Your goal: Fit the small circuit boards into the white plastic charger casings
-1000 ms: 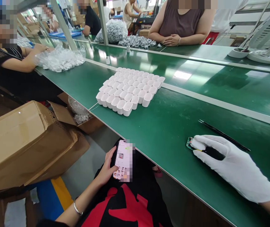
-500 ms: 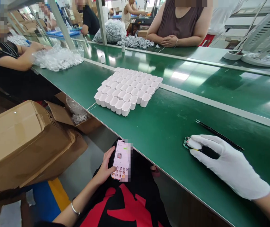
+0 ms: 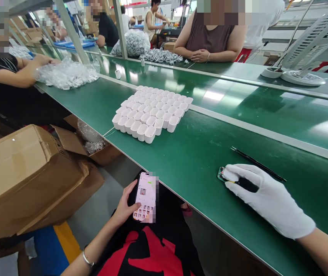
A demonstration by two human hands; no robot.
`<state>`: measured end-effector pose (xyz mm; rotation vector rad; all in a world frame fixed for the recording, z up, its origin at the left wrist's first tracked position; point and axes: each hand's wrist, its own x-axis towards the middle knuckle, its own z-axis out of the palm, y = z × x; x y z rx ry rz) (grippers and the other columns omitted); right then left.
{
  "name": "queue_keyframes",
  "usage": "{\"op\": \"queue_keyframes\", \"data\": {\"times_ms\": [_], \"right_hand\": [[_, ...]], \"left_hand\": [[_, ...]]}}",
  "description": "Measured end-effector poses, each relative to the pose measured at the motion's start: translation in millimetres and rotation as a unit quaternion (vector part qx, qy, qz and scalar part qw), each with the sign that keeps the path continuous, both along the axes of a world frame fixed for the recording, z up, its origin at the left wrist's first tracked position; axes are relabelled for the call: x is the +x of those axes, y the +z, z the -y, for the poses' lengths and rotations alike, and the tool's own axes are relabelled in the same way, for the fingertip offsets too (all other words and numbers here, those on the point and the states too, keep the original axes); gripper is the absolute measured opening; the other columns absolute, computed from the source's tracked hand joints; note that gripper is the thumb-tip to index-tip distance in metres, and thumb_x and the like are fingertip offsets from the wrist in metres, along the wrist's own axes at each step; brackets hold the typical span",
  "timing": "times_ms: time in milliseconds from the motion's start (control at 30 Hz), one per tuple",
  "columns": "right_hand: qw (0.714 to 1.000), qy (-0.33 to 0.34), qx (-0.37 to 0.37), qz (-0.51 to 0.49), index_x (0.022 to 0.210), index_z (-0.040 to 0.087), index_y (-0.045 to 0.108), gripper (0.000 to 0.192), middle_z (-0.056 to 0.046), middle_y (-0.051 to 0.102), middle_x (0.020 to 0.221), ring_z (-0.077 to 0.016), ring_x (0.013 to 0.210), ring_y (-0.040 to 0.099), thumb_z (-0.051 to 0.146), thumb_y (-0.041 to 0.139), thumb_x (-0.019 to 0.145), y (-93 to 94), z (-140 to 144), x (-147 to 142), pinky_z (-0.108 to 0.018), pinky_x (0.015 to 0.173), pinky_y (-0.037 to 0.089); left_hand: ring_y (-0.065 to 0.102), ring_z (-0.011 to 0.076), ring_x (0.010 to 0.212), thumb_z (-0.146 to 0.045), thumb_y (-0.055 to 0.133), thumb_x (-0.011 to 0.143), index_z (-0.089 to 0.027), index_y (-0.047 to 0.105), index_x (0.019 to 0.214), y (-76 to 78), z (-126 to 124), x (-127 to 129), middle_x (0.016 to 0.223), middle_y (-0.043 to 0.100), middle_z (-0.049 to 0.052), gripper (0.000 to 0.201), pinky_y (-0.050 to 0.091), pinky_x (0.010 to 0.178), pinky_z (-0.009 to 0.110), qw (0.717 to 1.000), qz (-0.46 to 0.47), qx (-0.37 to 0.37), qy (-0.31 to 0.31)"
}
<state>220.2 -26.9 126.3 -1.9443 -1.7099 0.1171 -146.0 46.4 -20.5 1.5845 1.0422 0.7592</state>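
Observation:
My left hand [image 3: 125,207] is bare and wrapped round a smartphone [image 3: 145,197] held over my lap, below the table edge. The thumb rests on the lower screen, which shows a chat and rows of small pictures. On the table to the right, my right hand [image 3: 267,199], in a white glove, is closed round a small green circuit board [image 3: 220,173]. Fingers and thumb cover most of that board; a bit of yellow and a dark patch show between them. Black tweezers [image 3: 258,164] lie just beyond the gloved fingers.
Rows of white plastic cups [image 3: 152,111] stand on the green table [image 3: 187,161]. A clear bag of white parts [image 3: 68,73] lies at the left by a co-worker. Another person sits opposite, hands folded. Cardboard boxes [image 3: 14,165] fill the floor at left; a white fan [image 3: 304,76] stands far right.
The view has turned slightly, so most things on the table appear a little further left. Both hands keep their hold on the same things.

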Motion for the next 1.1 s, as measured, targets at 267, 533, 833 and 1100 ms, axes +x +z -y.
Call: {"op": "queue_keyframes", "data": {"times_ms": [267,533,833,1100], "right_hand": [[1.0,0.004,0.005,-0.004,0.103,0.025,0.063,0.033,-0.004,0.065,0.1,-0.0218,0.089,0.064,0.045,0.052,0.079,0.5,0.3,0.5,-0.036,0.084,0.053],[0.999,-0.008,-0.035,-0.035,0.105,0.022,0.061,0.035,-0.008,0.063,0.105,-0.0197,0.094,0.061,0.045,0.048,0.083,4.3,1.6,-3.8,-0.033,0.09,0.049],[0.999,0.012,-0.014,-0.033,0.106,0.024,0.061,0.034,-0.007,0.063,0.105,-0.0211,0.094,0.062,0.047,0.049,0.084,1.3,2.1,0.5,-0.035,0.087,0.05],[0.999,0.029,0.003,-0.025,0.108,0.025,0.059,0.03,-0.006,0.063,0.105,-0.0204,0.093,0.062,0.041,0.049,0.085,-0.3,2.2,1.4,-0.035,0.085,0.051]], "left_hand": [[0.034,0.0289,0.131,-0.031,0.059,0.072,-0.022,0.04,0.136,0.3,-2.1,2.5,0.14,0.042,0.008,0.066,0.022,0.112,0.044,0.996,0.033,-0.062,0.046],[0.046,0.029,0.122,-0.032,0.054,0.072,-0.018,0.067,0.104,4.9,-15.1,12.1,0.127,0.056,0.009,0.038,0.027,0.109,0.042,0.989,0.025,-0.085,0.118],[0.046,0.0295,0.119,-0.03,0.051,0.073,-0.015,0.036,0.136,33.9,-13.9,36.7,0.131,0.05,0.012,0.066,0.036,0.101,0.044,0.968,-0.235,0.0,0.085],[0.048,0.0341,0.116,-0.044,0.061,0.071,-0.02,0.052,0.123,72.8,-43.8,99.1,0.128,0.051,0.013,0.057,0.042,0.092,0.04,0.873,-0.483,0.057,-0.031]]}}
